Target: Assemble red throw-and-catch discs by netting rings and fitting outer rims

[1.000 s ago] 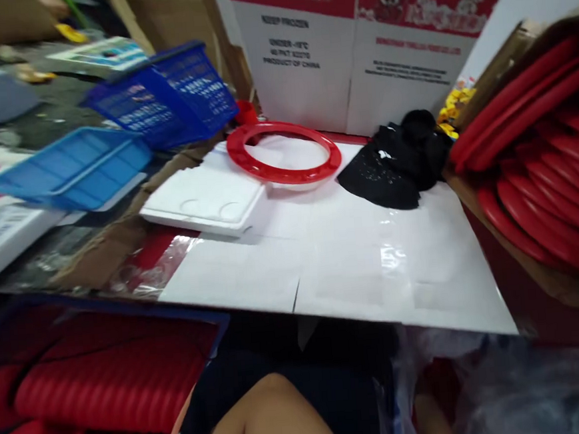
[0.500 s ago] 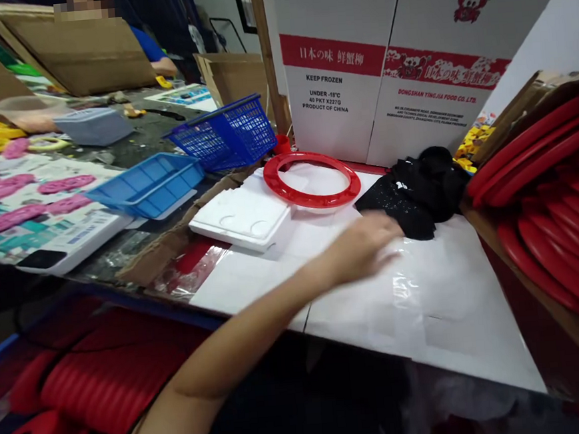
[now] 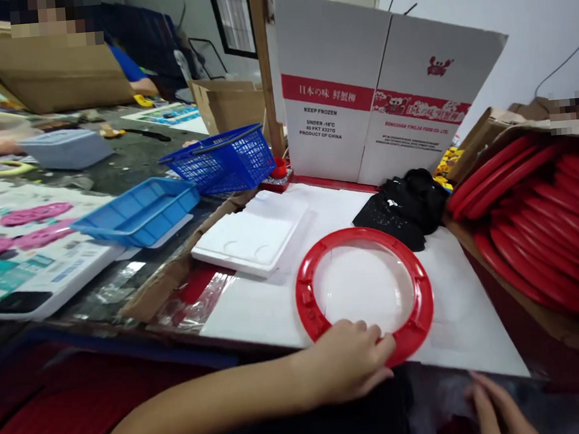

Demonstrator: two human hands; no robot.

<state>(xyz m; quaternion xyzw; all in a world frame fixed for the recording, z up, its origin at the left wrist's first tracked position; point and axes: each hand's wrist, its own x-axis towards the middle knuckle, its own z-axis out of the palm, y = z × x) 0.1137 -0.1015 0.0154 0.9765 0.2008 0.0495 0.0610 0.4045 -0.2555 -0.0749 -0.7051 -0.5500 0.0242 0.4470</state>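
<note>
My left hand is closed on the near edge of a red plastic ring. The ring has a wide rim with small raised tabs, and a clear round pane or film seems to span its middle. It is above the front part of a white board. At the bottom right, my right hand is partly in view, thumb and finger close together. Whatever lies between them, if anything, cannot be made out. Blurry clear plastic shows beside it.
White foam packaging lies left of the ring, a black cloth item behind it. A carton of stacked red rings stands right. Further left are a blue tray, a blue basket and pink pieces. Other people sit beyond.
The red ring has come from beside the foam toward me, and my left hand now grips its near edge. My right hand has entered at the bottom right. The view has shifted.
</note>
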